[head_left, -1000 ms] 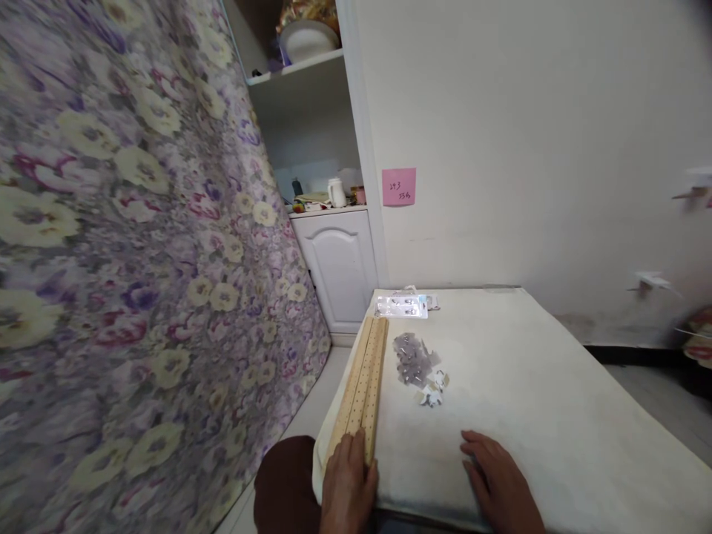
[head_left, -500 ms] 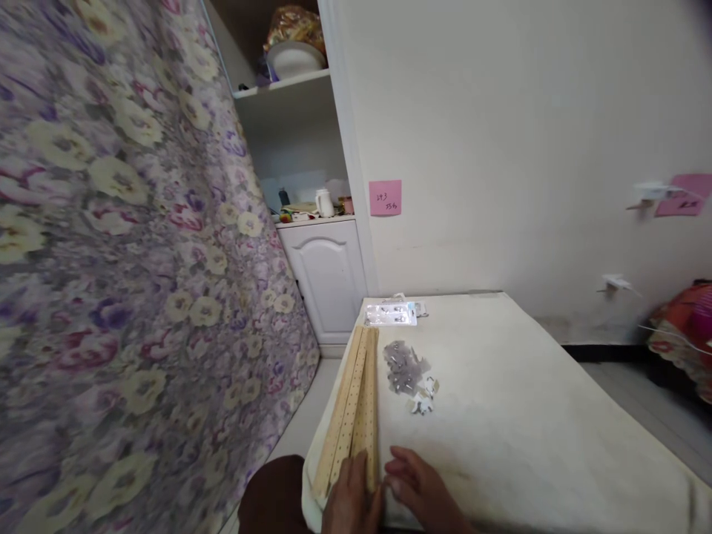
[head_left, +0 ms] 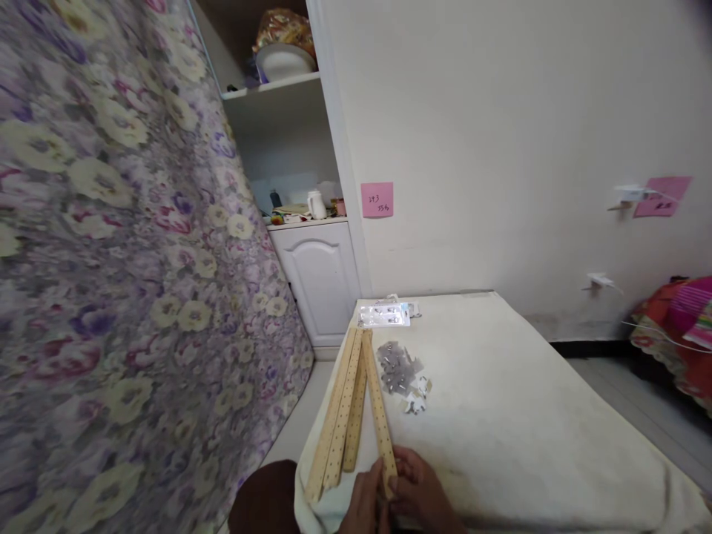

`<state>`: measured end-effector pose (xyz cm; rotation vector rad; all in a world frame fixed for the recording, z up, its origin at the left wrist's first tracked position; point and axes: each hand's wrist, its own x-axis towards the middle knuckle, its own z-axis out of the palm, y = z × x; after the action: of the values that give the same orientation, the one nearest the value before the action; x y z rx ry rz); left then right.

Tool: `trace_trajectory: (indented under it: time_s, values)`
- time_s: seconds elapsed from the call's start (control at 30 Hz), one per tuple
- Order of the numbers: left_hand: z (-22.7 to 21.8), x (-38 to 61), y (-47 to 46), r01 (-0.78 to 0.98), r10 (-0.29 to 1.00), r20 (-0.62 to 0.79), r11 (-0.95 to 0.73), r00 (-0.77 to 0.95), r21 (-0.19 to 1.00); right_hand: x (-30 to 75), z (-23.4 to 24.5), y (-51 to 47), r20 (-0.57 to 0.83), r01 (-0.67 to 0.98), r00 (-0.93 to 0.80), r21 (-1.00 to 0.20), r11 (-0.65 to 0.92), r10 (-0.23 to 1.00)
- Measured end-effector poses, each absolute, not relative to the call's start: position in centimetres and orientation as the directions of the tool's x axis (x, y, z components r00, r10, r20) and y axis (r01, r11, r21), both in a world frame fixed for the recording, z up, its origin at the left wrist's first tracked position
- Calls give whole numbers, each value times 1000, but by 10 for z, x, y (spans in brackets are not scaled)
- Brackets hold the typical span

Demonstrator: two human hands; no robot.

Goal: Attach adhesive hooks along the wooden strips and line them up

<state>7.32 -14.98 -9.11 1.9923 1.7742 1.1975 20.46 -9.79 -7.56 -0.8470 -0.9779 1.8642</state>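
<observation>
Several long wooden strips with rows of small holes point(head_left: 340, 415) lie along the left edge of a white-covered table point(head_left: 500, 415). One strip point(head_left: 378, 404) is angled away from the others, its near end gripped by both hands. My left hand point(head_left: 364, 508) and my right hand point(head_left: 417, 497) are closed around that end at the table's front edge. A pile of small metal parts in a clear bag point(head_left: 396, 368) lies just right of the strips, with a few white bits point(head_left: 416, 400) beside it.
A clear blister pack point(head_left: 385, 315) sits at the table's far left corner. A floral curtain point(head_left: 122, 282) hangs on the left. A white cabinet point(head_left: 320, 278) with shelves stands behind. Pink notes point(head_left: 377, 199) are stuck on the wall. Red fabric point(head_left: 676, 334) lies at the right.
My right hand moved left from the bare tabletop to the strips. Both hands now grip one strip, whose near end has swung right, away from the stack.
</observation>
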Motion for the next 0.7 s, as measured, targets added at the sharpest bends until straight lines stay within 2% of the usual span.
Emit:
trace_trajectory:
  time_s: [0.17,0.33,0.53,0.7]
  values:
    - [-61,65,-152,652,948,310,-186,-79,735,229,-75,-104,-138,-352,-478,-875,-333,867]
    - [-45,69,-146,513,955,191,-48,-228,857,268,-82,-111,-98,-296,-596,-895,-332,797]
    - [-46,73,-125,271,956,46,36,-291,962,318,-79,-119,33,-268,-635,-946,-181,772]
    - [-38,66,-106,26,934,-67,81,-352,996,372,-69,-128,-31,-122,-676,-981,-153,736]
